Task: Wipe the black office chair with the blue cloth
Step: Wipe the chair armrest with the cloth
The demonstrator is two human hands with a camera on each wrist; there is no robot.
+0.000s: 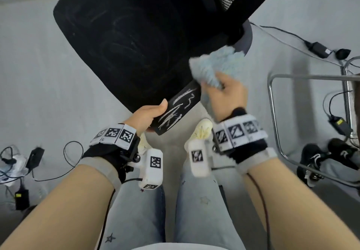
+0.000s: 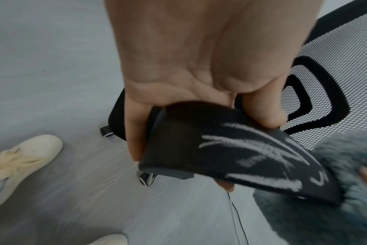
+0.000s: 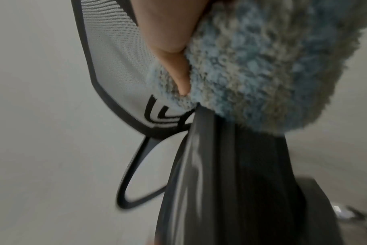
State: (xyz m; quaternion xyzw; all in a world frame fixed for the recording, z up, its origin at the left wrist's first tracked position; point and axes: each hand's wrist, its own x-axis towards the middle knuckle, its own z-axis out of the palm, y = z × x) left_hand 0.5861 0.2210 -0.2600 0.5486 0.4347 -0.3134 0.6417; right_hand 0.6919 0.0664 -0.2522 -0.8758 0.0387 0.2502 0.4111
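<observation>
The black office chair (image 1: pixel 124 35) fills the upper middle of the head view, its seat streaked with faint smears. Its near armrest (image 1: pixel 178 108) bears white chalk-like marks. My left hand (image 1: pixel 150 115) grips the near end of that armrest (image 2: pixel 230 152), thumb on top and fingers curled under. My right hand (image 1: pixel 226 94) holds the bunched fluffy blue cloth (image 1: pixel 216 66) against the armrest's far end. In the right wrist view the blue cloth (image 3: pixel 262 66) sits on top of the dark armrest (image 3: pixel 230 182), with the mesh backrest (image 3: pixel 119 66) behind.
Grey floor lies all around. A chrome tube frame (image 1: pixel 276 125) stands at the right, with black shoes (image 1: pixel 315 162) under it. Cables and power bricks (image 1: pixel 319 50) lie at the upper right and at the lower left (image 1: pixel 22 197). My pale shoes (image 1: pixel 202 131) are below the armrest.
</observation>
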